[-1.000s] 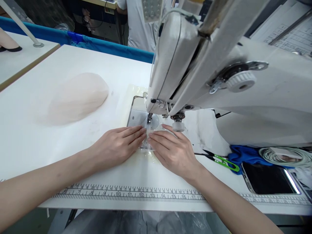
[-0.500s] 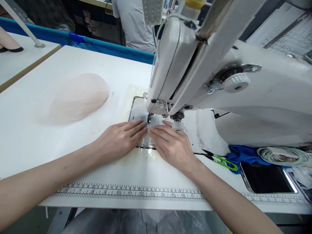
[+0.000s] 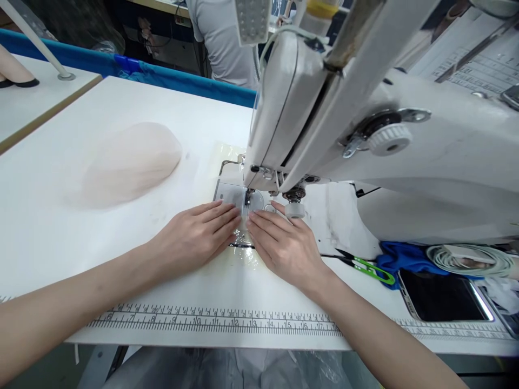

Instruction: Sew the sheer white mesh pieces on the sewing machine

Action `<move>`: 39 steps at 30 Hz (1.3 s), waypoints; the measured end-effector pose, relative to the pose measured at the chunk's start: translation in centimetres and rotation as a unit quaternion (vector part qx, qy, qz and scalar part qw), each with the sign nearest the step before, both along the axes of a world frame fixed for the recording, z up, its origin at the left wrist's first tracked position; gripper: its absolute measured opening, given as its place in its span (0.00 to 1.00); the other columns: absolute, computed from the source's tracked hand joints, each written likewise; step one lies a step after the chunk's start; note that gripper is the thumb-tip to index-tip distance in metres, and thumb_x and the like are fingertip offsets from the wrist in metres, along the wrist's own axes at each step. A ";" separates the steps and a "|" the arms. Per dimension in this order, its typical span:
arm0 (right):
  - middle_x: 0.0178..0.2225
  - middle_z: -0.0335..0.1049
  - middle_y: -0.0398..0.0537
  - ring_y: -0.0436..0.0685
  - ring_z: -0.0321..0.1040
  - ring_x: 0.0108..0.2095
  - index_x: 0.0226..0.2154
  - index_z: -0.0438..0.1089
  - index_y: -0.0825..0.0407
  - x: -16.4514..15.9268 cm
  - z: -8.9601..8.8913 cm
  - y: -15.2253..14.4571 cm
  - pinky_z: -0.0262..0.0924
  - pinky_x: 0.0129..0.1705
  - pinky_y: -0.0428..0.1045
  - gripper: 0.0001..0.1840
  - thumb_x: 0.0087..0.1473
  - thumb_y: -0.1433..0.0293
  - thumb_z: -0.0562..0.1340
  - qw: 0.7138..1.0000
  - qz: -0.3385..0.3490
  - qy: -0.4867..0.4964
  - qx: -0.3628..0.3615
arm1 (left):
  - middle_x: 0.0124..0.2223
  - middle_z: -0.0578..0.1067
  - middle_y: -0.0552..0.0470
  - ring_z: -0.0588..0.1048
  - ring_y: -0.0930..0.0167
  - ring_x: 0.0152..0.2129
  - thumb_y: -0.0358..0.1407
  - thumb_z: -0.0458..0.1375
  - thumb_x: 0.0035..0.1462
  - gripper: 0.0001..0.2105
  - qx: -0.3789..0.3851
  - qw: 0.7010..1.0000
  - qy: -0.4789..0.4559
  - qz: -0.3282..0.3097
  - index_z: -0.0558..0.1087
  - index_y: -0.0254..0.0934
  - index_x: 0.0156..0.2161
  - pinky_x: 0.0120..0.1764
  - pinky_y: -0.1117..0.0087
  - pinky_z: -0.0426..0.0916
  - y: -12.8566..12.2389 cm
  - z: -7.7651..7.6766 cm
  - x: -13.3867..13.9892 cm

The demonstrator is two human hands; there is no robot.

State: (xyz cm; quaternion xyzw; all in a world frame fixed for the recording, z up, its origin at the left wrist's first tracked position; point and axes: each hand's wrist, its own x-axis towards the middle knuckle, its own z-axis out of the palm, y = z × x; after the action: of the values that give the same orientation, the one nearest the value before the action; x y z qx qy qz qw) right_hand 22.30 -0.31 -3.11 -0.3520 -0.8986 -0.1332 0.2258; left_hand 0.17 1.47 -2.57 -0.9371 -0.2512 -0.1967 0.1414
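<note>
Both hands lie beside the presser foot [image 3: 247, 196] of a white sewing machine [image 3: 279, 108]. My left hand [image 3: 198, 232] rests flat to the left of it, palm down, fingertips at the metal needle plate [image 3: 227, 191]. On the right, my right hand [image 3: 279, 237] is flat too, its fingers stretched toward the foot, with one fingertip under the machine's white knob [image 3: 294, 209]. Any thin material beneath the fingers is too clear to make out. A sheer beige fabric piece [image 3: 133, 162] lies on the table, left of the machine.
Green-handled thread snips [image 3: 371, 269], a blue cloth [image 3: 395, 259], a phone [image 3: 444, 297] and a coiled cable [image 3: 466, 258] lie at the right. A printed ruler [image 3: 214, 320] runs along the table's front edge. Another person's back [image 3: 225, 43] shows beyond the blue trough [image 3: 182, 81].
My left hand has slid slightly left and toward me, opening a small gap from the presser foot. My right hand stays almost in place, and the fabric piece has not moved.
</note>
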 end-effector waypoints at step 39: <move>0.39 0.80 0.48 0.59 0.74 0.40 0.41 0.77 0.53 0.6 0.7 0.6 0.56 0.57 0.61 0.12 0.62 0.70 0.57 0.996 -0.089 -0.006 0.002 | 0.50 0.76 0.39 0.74 0.57 0.47 0.41 0.51 0.65 0.18 -0.070 0.987 -0.013 0.142 0.72 0.31 0.52 0.47 0.54 0.71 1.4 0.1 -0.1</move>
State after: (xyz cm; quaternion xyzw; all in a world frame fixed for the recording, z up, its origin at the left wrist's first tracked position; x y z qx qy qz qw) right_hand 22.89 0.34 -2.39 -0.4290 -0.8648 -0.1570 0.2083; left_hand 0.11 2.85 -2.50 -0.8969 -0.3969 -0.1684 0.0985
